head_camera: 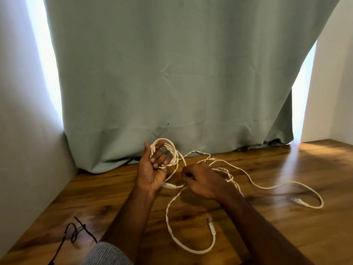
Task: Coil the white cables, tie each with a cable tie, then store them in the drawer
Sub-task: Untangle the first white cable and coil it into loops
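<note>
I see my left hand [152, 169] in the middle of the frame, fingers curled round a small coil [165, 153] of white cable. My right hand [202, 181] beside it pinches a loose strand. The rest of the white cables [267, 186] trail over the wooden desk [286, 236] toward the right. Black cable ties [80, 229] lie at the lower left. A green curtain [172, 73] hangs behind.

no readable text, no labels, no signs
</note>
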Demonstrator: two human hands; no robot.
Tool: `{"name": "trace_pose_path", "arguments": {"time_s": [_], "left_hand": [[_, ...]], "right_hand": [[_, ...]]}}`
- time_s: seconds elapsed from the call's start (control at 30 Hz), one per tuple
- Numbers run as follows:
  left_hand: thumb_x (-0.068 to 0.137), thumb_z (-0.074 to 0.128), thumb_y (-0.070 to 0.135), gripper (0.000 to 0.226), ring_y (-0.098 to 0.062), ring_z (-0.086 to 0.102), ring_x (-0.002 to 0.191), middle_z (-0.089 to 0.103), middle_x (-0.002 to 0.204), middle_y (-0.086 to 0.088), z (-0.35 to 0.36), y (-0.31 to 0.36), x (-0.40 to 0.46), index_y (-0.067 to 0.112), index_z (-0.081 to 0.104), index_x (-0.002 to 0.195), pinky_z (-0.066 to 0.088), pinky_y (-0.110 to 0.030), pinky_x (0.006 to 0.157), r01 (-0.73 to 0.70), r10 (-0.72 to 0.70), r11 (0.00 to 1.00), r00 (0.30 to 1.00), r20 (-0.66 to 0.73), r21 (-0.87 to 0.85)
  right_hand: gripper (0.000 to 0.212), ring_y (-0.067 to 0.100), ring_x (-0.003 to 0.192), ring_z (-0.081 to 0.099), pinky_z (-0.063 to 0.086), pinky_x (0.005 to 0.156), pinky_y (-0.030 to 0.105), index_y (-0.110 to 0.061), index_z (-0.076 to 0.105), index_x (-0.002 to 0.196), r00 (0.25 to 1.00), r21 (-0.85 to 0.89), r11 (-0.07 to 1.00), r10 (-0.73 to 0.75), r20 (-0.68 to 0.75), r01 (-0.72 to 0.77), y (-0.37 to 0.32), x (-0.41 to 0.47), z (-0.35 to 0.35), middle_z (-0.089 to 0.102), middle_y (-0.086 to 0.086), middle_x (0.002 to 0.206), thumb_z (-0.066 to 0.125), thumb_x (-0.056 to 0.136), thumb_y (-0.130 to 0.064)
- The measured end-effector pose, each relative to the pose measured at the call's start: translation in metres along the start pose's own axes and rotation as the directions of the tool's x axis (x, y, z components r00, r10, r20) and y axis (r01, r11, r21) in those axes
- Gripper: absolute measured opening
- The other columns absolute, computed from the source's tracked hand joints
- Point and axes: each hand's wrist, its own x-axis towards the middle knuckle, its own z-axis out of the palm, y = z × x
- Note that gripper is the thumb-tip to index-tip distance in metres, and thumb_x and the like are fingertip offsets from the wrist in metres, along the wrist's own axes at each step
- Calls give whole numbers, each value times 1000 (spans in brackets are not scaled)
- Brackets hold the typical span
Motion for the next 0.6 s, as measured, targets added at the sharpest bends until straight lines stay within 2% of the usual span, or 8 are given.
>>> {"name": "trace_pose_path", "arguments": {"time_s": [0.1,0.2,0.3,0.4,0.47,0.53,0.6], "left_hand": [[95,47,38,42,-6,30,38,33,49,7,1,-1,1,-1,61,105,38,-21,50,-4,4,1000,1000,1,-10],[91,50,33,34,-5,33,38,35,49,7,2,-2,4,3,66,89,42,-22,50,-4,3,999,1000,-13,-34],[96,49,34,28,-5,33,39,35,49,8,-1,-3,7,16,53,75,45,-23,51,6,-6,1000,999,-45,18],[100,50,30,29,-8,44,42,45,51,5,-1,-10,5,15,47,75,47,-24,50,-3,48,961,987,-155,276],[102,50,25,28,-12,50,47,52,53,2,3,-17,1,14,52,77,46,-23,48,4,101,867,978,-183,498],[103,47,21,28,-14,49,52,52,55,0,7,-20,-2,11,52,77,43,-22,47,1,90,760,990,-107,650],[103,47,18,27,-14,51,56,56,58,1,10,-22,-7,10,54,78,44,-21,49,-35,62,657,998,-7,753]], "right_hand": [[25,15,79,57,58,74,40,-18,68,100,995,-83,994,-62,80,68,-4,-1,0,66,2,88,51,85,-28],[32,16,79,57,54,71,38,-20,66,103,982,-116,979,-152,115,166,-13,-2,1,66,2,91,45,86,-36],[20,18,77,55,48,67,36,-20,60,101,963,-145,954,-250,105,263,-20,-4,1,65,4,91,50,93,-35],[17,19,79,56,47,68,37,-24,57,102,945,-124,937,-326,38,328,-24,-6,4,66,5,93,46,102,-37],[21,17,79,58,50,69,39,-20,61,103,941,-49,941,-336,-32,334,-24,-5,5,68,4,94,47,103,-35],[18,11,76,60,52,68,38,-18,66,102,946,40,948,-311,-94,316,-23,-5,5,69,0,91,55,99,-31],[12,7,73,61,51,66,31,-18,71,99,954,141,950,-254,-159,277,-19,-5,4,70,-6,85,62,96,-25]]}}
